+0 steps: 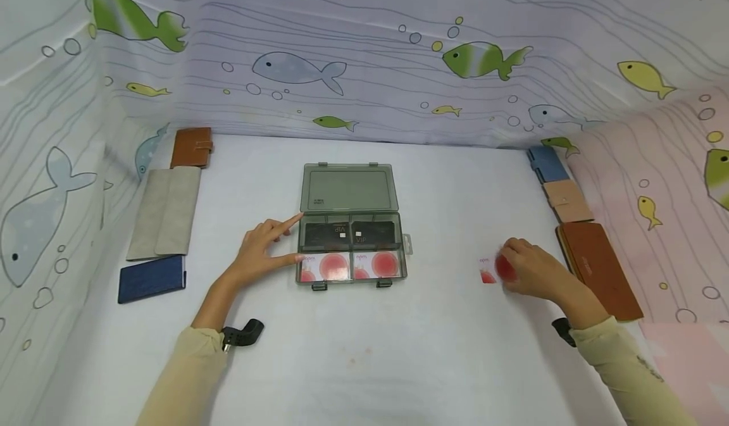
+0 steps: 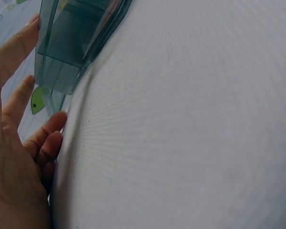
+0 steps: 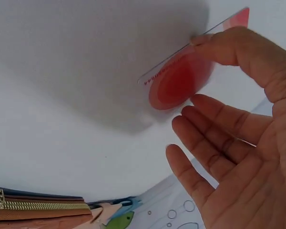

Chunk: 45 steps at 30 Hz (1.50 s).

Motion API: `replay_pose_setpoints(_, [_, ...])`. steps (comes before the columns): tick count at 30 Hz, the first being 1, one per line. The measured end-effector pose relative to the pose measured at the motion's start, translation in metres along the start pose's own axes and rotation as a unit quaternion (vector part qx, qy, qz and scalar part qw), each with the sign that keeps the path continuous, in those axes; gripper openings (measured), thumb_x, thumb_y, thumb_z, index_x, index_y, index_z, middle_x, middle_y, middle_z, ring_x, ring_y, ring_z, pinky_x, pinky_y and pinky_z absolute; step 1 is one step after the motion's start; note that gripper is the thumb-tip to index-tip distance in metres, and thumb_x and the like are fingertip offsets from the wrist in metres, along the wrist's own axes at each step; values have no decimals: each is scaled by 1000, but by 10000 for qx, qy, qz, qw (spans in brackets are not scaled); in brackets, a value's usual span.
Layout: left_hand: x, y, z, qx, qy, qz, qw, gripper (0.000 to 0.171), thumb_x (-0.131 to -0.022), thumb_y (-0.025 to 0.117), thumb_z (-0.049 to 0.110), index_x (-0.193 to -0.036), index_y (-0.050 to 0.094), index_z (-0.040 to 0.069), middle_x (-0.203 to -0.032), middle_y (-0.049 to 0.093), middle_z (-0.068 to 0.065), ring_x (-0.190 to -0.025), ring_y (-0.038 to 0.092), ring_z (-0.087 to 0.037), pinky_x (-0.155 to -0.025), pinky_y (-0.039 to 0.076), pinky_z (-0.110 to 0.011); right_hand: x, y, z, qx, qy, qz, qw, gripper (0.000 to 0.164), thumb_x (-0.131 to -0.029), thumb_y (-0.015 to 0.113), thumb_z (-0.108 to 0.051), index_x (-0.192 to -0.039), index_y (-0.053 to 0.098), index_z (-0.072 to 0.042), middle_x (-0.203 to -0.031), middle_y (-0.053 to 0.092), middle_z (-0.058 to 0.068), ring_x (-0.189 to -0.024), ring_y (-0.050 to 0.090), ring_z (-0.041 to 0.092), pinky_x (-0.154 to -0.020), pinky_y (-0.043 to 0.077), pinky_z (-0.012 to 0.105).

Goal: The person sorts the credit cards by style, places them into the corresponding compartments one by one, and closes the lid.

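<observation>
On the table's middle stands a translucent grey-green compartment box, its lid folded back. Two black cards marked VIP lie in its upper compartments, and two white-and-red cards in the lower ones. My left hand touches the box's left side with thumb and a straight index finger; the box wall also shows in the left wrist view. Over at the right, my right hand pinches a white card with a red circle by its long edges, between thumb and fingertips, over the white table.
Along the left lie a brown wallet, a grey wallet and a dark blue wallet. At the right are a blue wallet, a tan wallet and a large brown zipped wallet. Fish-print curtains surround the table.
</observation>
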<state>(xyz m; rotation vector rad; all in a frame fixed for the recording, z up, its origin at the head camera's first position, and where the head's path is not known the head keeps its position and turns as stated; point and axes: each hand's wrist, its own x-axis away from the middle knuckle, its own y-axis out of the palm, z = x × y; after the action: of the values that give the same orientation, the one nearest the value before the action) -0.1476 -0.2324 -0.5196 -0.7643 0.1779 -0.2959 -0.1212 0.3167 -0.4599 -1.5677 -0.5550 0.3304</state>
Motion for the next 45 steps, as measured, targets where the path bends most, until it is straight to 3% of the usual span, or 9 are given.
replay_pose_setpoints(4, [-1,0,0,-6,20,-32,10000,82,-82,78,39,-154,38,33,-113,53,-5,-94,41,-15,-92,24,-49,1,0,2,149,270,-226,9993,59,-68,85,-24,-111,60,9,-107,62,24,-96,59,37,-82,53,54])
replay_pose_setpoints(8, [-1,-1,1,-6,8,-70,10000,83,-82,78,40,-154,38,33,-113,53,-5,-95,42,-16,-91,24,-49,7,5,5,200,417,-135,9988,58,-70,82,-28,-111,61,7,-104,64,22,-89,61,35,-77,55,52])
replay_pose_setpoints(12, [-1,-3,2,-33,-7,-78,10000,83,-82,79,39,-154,38,31,-113,53,-5,-95,42,-16,-91,24,-48,10,9,5,238,282,154,9992,55,-70,83,-25,-108,62,8,-98,64,20,-81,62,32,-71,57,49])
replay_pose_setpoints(19, [-1,-2,0,-53,-20,-89,9999,85,-81,79,40,-154,37,34,-114,53,-6,-97,43,-17,-92,24,-50,3,6,-6,-23,-4,550,9985,50,-70,83,-23,-107,65,6,-99,64,18,-82,61,29,-72,55,46])
replay_pose_setpoints(23, [0,-2,0,-53,-27,-72,10000,85,-81,79,40,-154,37,35,-113,52,-5,-96,42,-16,-93,24,-50,-11,0,-22,-311,-187,880,9955,50,-71,84,-25,-108,67,4,-102,65,16,-86,63,28,-75,56,45])
replay_pose_setpoints(30, [0,-3,0,-30,-26,-14,10000,84,-81,79,40,-154,37,34,-113,53,-5,-95,41,-15,-91,24,-48,-44,-14,-62,-584,-976,1364,9841,53,-67,86,-24,-109,68,2,-105,65,12,-93,63,24,-78,56,41])
replay_pose_setpoints(38, [1,-2,0,-19,-37,-34,10000,83,-82,78,41,-154,38,32,-113,54,-5,-93,40,-16,-90,24,-48,-83,-19,-106,-670,-1784,1427,9712,51,-71,81,-28,-109,69,2,-105,65,10,-95,62,23,-81,55,37])
replay_pose_setpoints(45, [2,-1,1,-1,-108,-84,9999,84,-81,79,40,-154,38,32,-113,53,-5,-94,41,-16,-92,23,-48,-100,-15,-130,-572,-2104,1300,9672,45,-72,80,-26,-106,71,1,-102,64,8,-90,60,20,-78,53,33])
